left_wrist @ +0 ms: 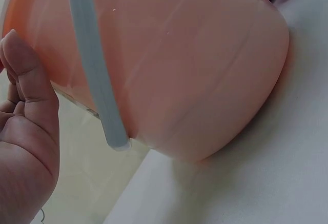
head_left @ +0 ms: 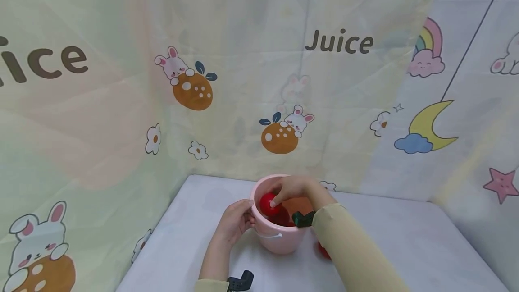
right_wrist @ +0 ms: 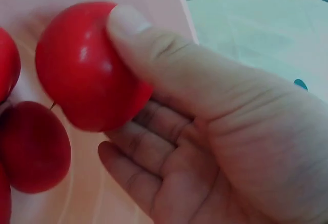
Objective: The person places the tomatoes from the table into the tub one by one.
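A pink bucket (head_left: pixel 279 243) stands upright on the table, its white handle (left_wrist: pixel 95 55) hanging down the outer wall. My left hand (head_left: pixel 235 221) holds the bucket at the left of its rim, the thumb (left_wrist: pixel 28 73) lying against the edge. Inside the mouth, my right hand (head_left: pixel 295 187) grips a red apple (right_wrist: pixel 84 65) between thumb and fingers. Beneath that one, several more red apples (right_wrist: pixel 36 147) lie in the bucket. Another red apple (head_left: pixel 323 250) is on the table to the bucket's right, partly hidden by the right sleeve.
A white cloth covers the table (head_left: pixel 174 238). Printed curtains (head_left: pixel 243 57) hang behind it and along its sides. Each wrist carries a black strap mount (head_left: pixel 241 280).
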Available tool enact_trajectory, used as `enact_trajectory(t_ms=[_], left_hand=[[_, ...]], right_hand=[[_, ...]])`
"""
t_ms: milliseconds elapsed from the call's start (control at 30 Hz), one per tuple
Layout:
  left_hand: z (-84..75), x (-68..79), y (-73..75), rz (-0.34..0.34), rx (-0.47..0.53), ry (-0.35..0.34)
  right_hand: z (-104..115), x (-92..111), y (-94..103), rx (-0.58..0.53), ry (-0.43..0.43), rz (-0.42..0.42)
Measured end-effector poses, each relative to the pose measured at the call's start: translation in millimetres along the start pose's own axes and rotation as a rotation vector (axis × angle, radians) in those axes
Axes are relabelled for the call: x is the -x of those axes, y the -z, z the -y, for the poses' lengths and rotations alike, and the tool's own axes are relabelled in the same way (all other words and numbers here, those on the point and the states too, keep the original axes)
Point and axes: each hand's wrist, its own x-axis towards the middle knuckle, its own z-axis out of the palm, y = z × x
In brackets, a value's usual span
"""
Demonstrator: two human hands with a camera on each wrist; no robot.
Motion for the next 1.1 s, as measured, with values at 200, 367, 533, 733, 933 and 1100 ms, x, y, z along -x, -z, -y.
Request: enact_trajectory(t_ms=[200, 367, 533, 733, 933, 1100], left_hand=[[-1.7, 0.2, -3.3, -0.013, -0.009, 0.007], [-1.5, -0.3, -4.0, -0.020, -0.014, 0.009], [-0.1, -1.8, -2.8, -0.012, -0.006, 0.017], [0.0, -1.4, -2.1, -0.014, -0.006, 0.015], [0.4, -1.1, -0.8, -0.013, -0.015, 0.006], [0.5, -1.9, -1.5, -0.021, -0.013, 0.008]], right_hand=[[-4, -5, -2.0, 0.008, 0.023, 0.025], [-5, -7, -3.0, 0.014, 0.013, 0.023], [-6, -8, -4.2, 0.032, -0.002, 0.016], [-5, -8, -5.0, 0.074, -0.006, 0.004], [-2, -5, -3.6, 0.024, -0.007, -0.047], [6, 9, 6.1, 0.069, -0.007, -0.135]])
